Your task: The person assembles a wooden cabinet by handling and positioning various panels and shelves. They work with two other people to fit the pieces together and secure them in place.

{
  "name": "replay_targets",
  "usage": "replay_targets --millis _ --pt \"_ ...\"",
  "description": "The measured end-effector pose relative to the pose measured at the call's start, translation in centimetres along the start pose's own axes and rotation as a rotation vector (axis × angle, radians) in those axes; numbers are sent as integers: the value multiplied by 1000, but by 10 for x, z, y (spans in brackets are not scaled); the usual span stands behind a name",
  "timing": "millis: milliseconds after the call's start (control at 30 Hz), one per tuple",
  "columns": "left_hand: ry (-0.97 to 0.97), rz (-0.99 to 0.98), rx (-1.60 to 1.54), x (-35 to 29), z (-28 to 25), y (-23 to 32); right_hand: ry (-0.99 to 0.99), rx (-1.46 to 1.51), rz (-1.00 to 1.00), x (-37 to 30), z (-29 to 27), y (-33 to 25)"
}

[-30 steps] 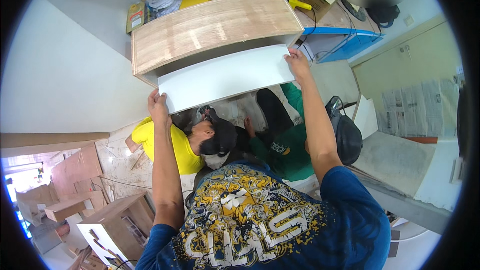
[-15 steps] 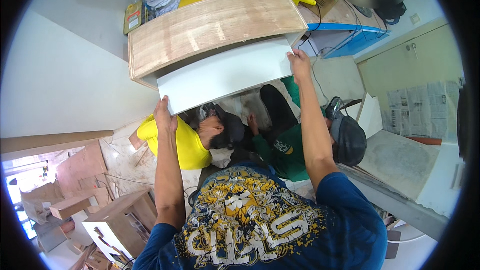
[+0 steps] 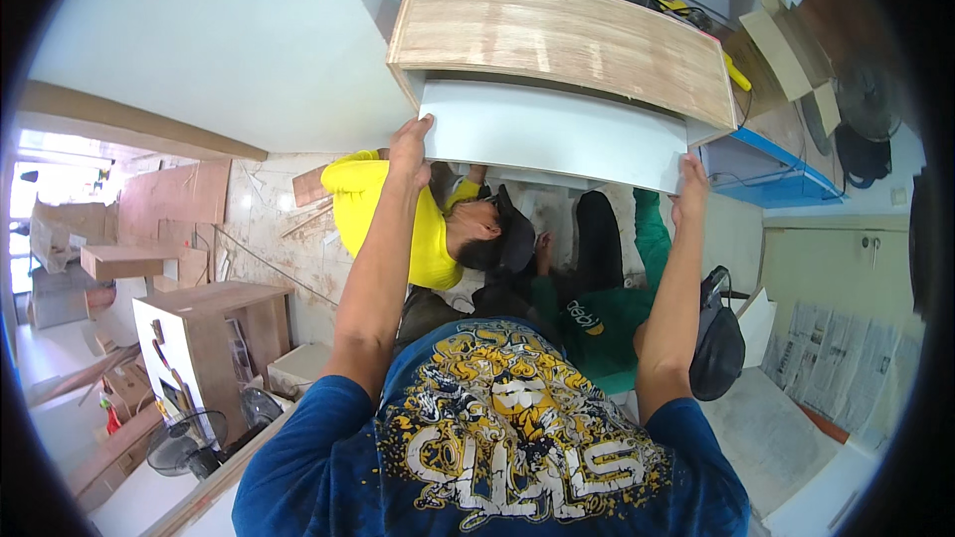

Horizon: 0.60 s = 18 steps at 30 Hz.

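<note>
A white board (image 3: 542, 129) juts from the open front of a plywood cabinet box (image 3: 562, 35). My left hand (image 3: 409, 151) grips the board's left front corner, thumb along the edge and the other fingers partly hidden. At the right front corner, my right hand (image 3: 689, 187) has its fingers closed around the edge. Both arms stretch forward. The board's back part is out of sight within the box.
Below the board crouch a person in a yellow shirt (image 3: 388, 204) and a person in green (image 3: 602, 333), both close to my arms. A wooden cabinet (image 3: 214, 313) and a fan (image 3: 187, 443) stand at left. Behind the box are a blue-edged bench (image 3: 786, 174) and an opened carton (image 3: 786, 40).
My view has swung left, so the box, board and both hands appear farther right. Both hands still hold the board's front corners. The person in yellow now shows an arm raised beneath the board.
</note>
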<state>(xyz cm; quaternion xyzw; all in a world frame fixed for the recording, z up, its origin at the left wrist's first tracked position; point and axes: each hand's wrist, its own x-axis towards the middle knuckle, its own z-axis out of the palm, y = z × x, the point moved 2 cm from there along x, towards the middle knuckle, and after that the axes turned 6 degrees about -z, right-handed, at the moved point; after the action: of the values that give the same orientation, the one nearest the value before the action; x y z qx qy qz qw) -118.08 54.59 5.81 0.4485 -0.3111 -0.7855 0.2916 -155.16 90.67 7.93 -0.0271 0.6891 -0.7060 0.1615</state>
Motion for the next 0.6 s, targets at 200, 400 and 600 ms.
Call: replay_targets --millis 200,400,600 --pt "-265 -211 -544 0 -19 -2 23 973 252 -75 3 51" --pt "13 -149 -414 -13 -27 -15 -76 1072 705 -194 63 115" --pt "168 -157 -7 -51 -101 -2 -639 195 669 -277 48 151"
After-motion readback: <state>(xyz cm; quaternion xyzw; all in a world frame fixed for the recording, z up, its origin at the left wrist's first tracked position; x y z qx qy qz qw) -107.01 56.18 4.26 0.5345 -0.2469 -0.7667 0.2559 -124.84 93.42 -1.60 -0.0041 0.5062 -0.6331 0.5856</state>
